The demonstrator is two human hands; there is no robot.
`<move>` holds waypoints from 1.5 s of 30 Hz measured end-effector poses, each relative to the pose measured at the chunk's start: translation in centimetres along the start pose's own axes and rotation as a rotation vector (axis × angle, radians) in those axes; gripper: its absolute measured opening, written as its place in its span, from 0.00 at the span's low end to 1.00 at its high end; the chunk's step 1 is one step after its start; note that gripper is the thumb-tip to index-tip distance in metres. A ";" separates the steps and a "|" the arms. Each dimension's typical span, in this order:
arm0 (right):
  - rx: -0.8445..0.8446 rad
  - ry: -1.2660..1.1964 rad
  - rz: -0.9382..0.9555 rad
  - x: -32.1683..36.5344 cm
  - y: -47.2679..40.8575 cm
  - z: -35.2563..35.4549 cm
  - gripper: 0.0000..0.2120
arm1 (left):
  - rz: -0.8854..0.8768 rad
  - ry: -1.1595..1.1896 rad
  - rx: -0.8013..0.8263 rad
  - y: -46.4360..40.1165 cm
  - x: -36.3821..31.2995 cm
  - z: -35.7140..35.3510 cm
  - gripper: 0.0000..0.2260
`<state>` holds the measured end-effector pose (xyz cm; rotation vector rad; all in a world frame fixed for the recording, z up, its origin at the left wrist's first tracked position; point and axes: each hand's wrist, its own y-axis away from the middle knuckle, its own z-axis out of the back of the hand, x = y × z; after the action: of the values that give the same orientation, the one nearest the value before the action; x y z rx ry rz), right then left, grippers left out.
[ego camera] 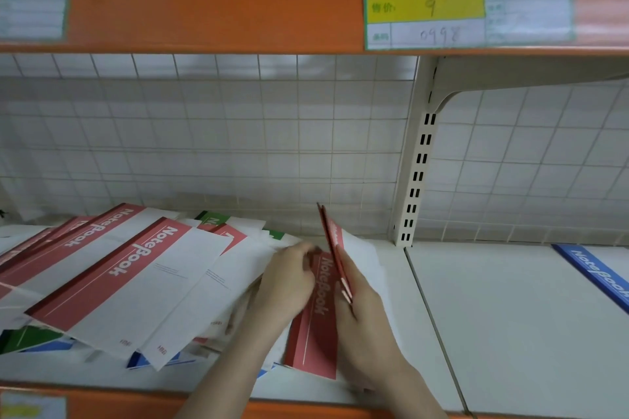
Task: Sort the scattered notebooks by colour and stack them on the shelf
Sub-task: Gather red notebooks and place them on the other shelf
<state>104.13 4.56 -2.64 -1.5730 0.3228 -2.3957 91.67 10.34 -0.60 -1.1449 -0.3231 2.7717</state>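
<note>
Red-and-white notebooks (136, 269) lie fanned in a loose pile on the left part of the white shelf (510, 316), with green (30, 338) and blue (139, 359) ones poking out underneath. My right hand (364, 316) holds a few red notebooks (335, 255) upright on their edge. My left hand (289, 279) grips another red notebook (316, 333) lying flat beside them, at the pile's right end. A blue notebook (595, 274) lies alone at the far right of the shelf.
An orange-fronted shelf (218, 3) with a price label (466, 0) hangs overhead. A cream slotted upright (417, 177) and bracket divide the two shelf bays. White wire grid backs the shelf. The orange front lip (136, 401) runs below my arms.
</note>
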 end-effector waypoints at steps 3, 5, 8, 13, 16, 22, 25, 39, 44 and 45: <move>-0.118 -0.177 0.029 0.7 -0.4 0.7 0.31 | -0.060 -0.509 0.050 1.4 -0.8 -0.6 0.16; -0.182 -0.196 0.041 0.9 -0.6 1.1 0.29 | -0.059 -0.626 0.105 1.8 -1.3 -1.4 0.23; -0.182 -0.214 0.006 1.0 -0.7 1.0 0.30 | -0.022 -0.656 0.109 1.5 -1.4 -2.3 0.28; -0.161 -0.253 -0.004 0.9 -0.4 0.8 0.30 | -0.008 -0.786 0.109 1.5 -2.1 -4.1 0.30; -0.168 -0.271 0.015 1.0 -0.3 1.1 0.30 | 0.069 -0.745 0.115 1.2 -2.5 -4.0 0.27; -0.176 -0.266 0.031 1.4 0.2 1.2 0.28 | 0.167 -0.607 0.104 -0.5 -2.5 -3.3 0.18; -0.178 -0.249 0.066 1.9 0.4 1.3 0.26 | 0.087 -0.296 0.082 -0.5 -2.5 -2.7 0.13; 0.317 0.419 -0.025 1.8 1.3 -0.2 0.49 | 0.393 0.636 0.146 -0.9 -1.5 0.9 0.13; 0.070 0.100 -0.102 1.7 0.7 1.1 0.23 | 0.265 0.586 0.042 -0.6 -0.3 0.3 0.14; -0.071 0.085 -0.142 1.3 0.3 1.3 0.18 | 0.243 0.633 0.025 -0.4 -0.5 0.4 0.14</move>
<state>104.89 3.79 -1.11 -1.5763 0.3255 -2.5915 91.78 10.61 0.09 -2.0711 -0.0786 2.3936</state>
